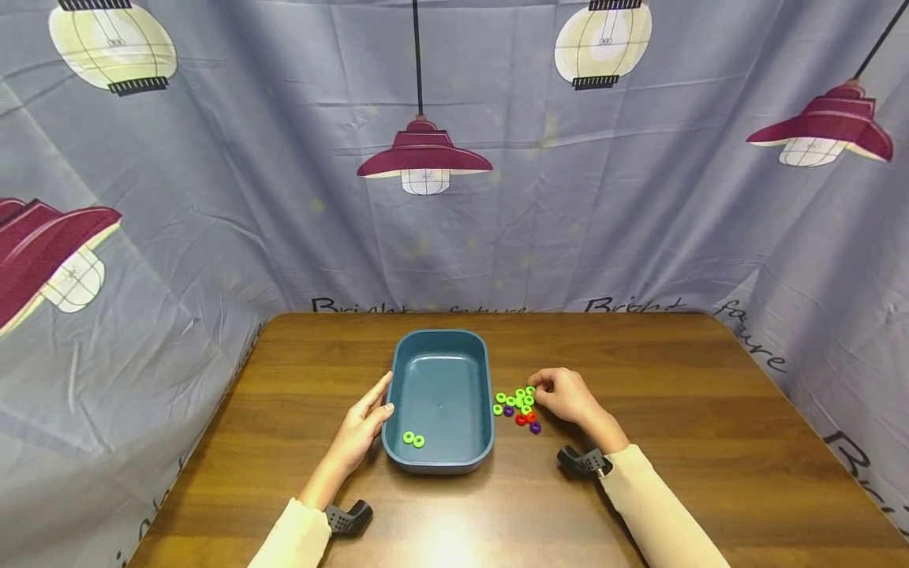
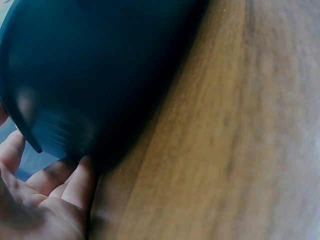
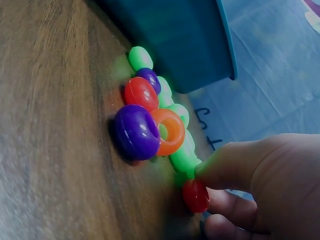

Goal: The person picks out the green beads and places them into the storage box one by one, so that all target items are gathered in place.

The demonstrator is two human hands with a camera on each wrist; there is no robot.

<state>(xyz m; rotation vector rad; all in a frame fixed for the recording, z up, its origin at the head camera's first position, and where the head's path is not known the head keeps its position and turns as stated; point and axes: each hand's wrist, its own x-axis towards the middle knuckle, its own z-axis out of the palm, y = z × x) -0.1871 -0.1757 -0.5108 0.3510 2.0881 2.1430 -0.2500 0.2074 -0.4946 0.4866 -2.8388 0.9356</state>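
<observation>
A blue-teal rectangular tray (image 1: 440, 467) stands on the wooden table with two green rings (image 1: 413, 439) inside, near its front left corner. My left hand (image 1: 362, 430) rests along the tray's left side, its fingers fairly straight against the outer wall (image 2: 85, 75) and the thumb at the rim. To the tray's right lies a small pile of glossy rings: several green (image 1: 511, 401), plus red (image 1: 521, 420), orange (image 3: 170, 132) and purple (image 3: 137, 132). My right hand (image 1: 564, 394) bends over the pile's far right edge, thumb tip at a green ring (image 3: 186, 159); I cannot tell whether it is pinched. A red ring (image 3: 195, 195) sits by the fingers.
The brown wooden table (image 1: 710, 442) extends to both sides of the hands. A grey-blue cloth (image 1: 454, 252) printed with lamps hangs behind it and along the sides. Each wrist wears a black camera band (image 1: 584, 461).
</observation>
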